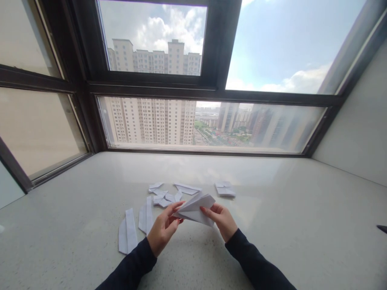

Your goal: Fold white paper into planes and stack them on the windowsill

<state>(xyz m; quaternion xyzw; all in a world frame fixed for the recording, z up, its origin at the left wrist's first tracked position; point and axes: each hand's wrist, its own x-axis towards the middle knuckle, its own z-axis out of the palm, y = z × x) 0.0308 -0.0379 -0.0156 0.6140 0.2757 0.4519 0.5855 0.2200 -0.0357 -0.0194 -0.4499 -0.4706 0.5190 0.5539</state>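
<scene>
A folded sheet of white paper, tapering to a point on the left, is held above the sill between both hands. My right hand pinches its right side, thumb on top and the other fingers behind. At the pointed left end, my left hand has its fingers closed around the tip, partly hiding it. Just beyond the hands lie several small folded paper pieces and a long folded strip. Two larger folded pieces, one nearer and one farther, rest left of my left hand.
A folded paper square lies at the back right on the pale speckled windowsill. Dark window frames bound the sill at the back and left, and a white wall rises at right. A dark pointed object shows at the right edge.
</scene>
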